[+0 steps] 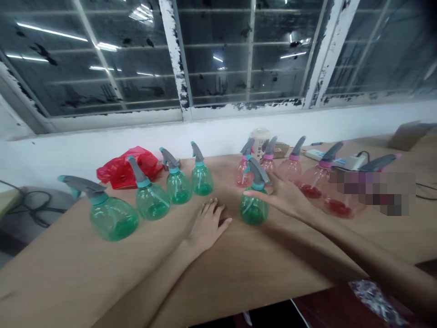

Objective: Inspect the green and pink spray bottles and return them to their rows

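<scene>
My right hand [285, 193] is closed around the upper body of a green spray bottle [254, 209] with a grey and teal trigger head, which stands near the middle of the table. Flat on the tabletop to its left lies my left hand [208, 225], fingers spread and holding nothing. Several other green spray bottles, among them one at the far left [114, 221] and one nearest the held bottle [202, 179], form a slanting row. To the right, several pink spray bottles [316, 180] with grey heads form another row, partly hidden behind my right hand. Coloured liquid sits low in the bottles.
A red plastic bag [128, 166] lies behind the green row. At the back are a pale cup-shaped container [261, 139], a white power strip [326, 157] and a cardboard box [408, 135]. The wooden table [218, 282] ends at a wall with windows.
</scene>
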Tool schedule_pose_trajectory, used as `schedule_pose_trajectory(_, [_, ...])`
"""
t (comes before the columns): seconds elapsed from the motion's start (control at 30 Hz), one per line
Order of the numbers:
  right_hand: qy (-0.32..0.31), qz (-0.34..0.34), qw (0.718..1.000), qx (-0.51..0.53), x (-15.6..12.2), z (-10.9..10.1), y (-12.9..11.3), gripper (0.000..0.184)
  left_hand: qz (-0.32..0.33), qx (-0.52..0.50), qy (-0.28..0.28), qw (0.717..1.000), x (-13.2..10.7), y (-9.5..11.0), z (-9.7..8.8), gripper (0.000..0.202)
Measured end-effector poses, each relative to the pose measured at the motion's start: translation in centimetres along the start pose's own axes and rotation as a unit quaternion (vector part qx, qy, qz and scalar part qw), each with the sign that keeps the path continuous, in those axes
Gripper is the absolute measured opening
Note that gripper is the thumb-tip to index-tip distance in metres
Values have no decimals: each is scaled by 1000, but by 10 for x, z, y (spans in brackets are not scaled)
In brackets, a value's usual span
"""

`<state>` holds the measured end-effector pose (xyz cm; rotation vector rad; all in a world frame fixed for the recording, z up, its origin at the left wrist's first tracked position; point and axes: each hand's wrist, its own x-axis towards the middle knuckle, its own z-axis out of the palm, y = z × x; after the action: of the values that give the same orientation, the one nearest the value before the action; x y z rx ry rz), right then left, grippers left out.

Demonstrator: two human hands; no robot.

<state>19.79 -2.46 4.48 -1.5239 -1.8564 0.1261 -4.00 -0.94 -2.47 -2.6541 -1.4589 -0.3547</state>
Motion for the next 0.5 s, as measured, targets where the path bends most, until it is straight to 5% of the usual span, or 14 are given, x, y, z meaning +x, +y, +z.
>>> schedule_pose_trajectory(0.1, [35,23,998,41,9,6,0,70,3,1,1,1000,0,0,0,47])
schedule_pose_trajectory(0.23, [35,-35,975,218,27,18,-1,51,6,4,3,1000,1,-1,0,48])
schedule_pose_trajectory(0.4, [-7,4,911,411,33,28,-8,32,12,9,2,1000,0,-1,-1,48])
schedule_pose_trajectory(0.5, [-52,17,843,535,29,32,-11,26,10,14,-10,1000,0,-1,-2,49])
